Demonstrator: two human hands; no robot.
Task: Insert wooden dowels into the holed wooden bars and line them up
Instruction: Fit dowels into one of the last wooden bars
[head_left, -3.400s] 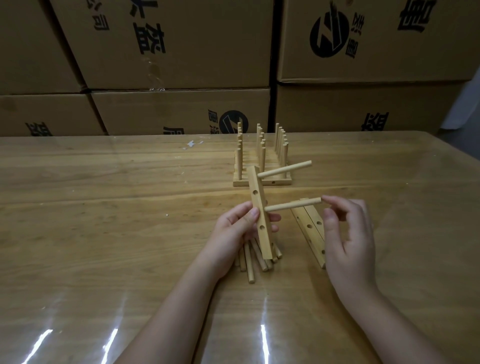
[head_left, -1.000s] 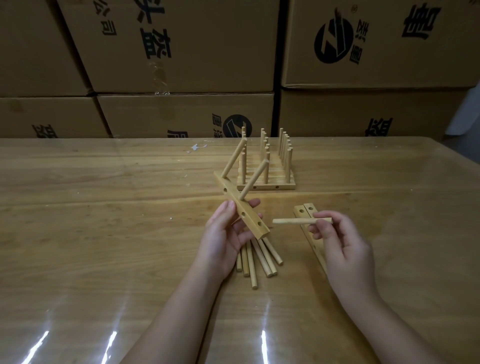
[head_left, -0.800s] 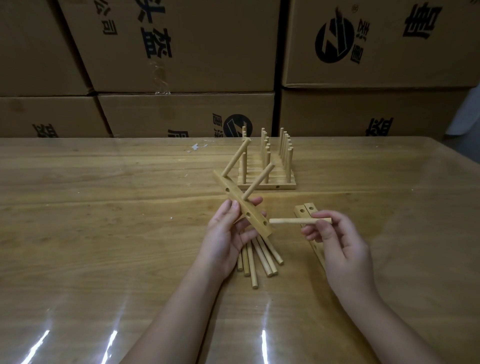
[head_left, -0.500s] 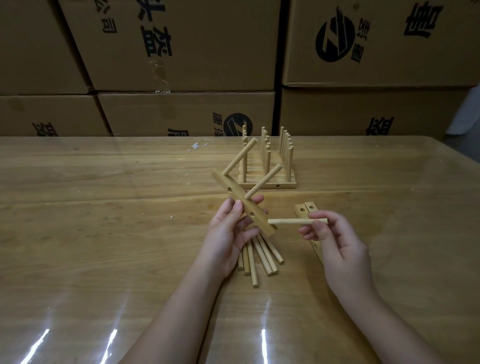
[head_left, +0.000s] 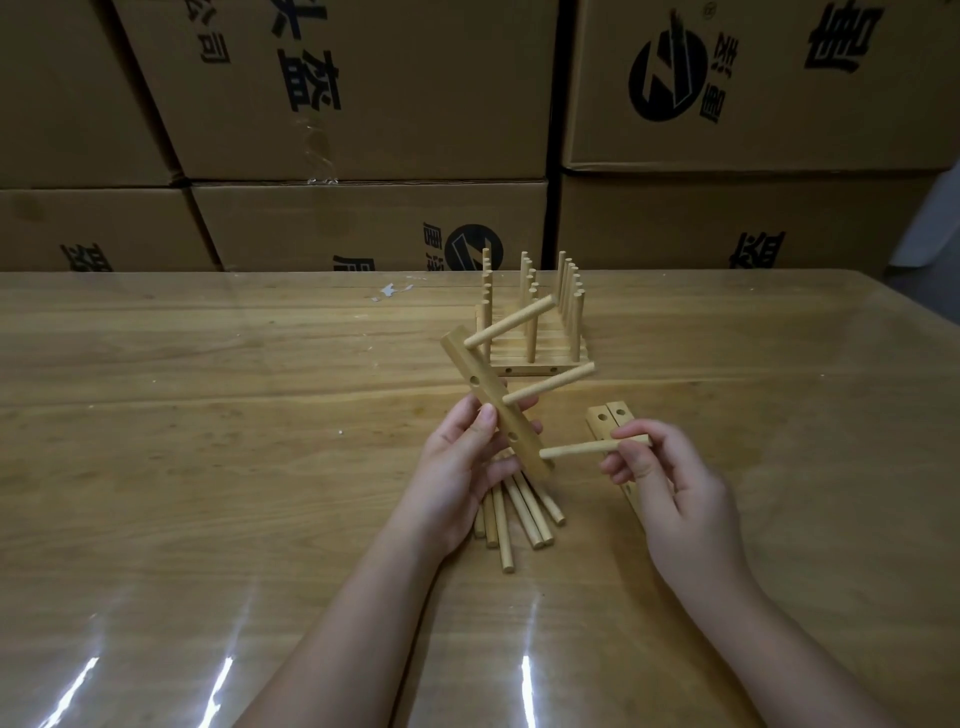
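Wooden dowel (head_left: 595, 448) pinched by right fingers (head_left: 641, 465), tip apparently at bar (head_left: 483, 389) left fingers (head_left: 480, 431) grip.

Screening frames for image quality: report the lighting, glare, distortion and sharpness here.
Head view: dim, warm lighting; white glare streaks on the glossy table near the bottom edge. Head view: the wide-angle lens tilts the cardboard boxes' edges at the left. Head view: the left hand holding the bar and the right hand pinching the dowel look sharp.
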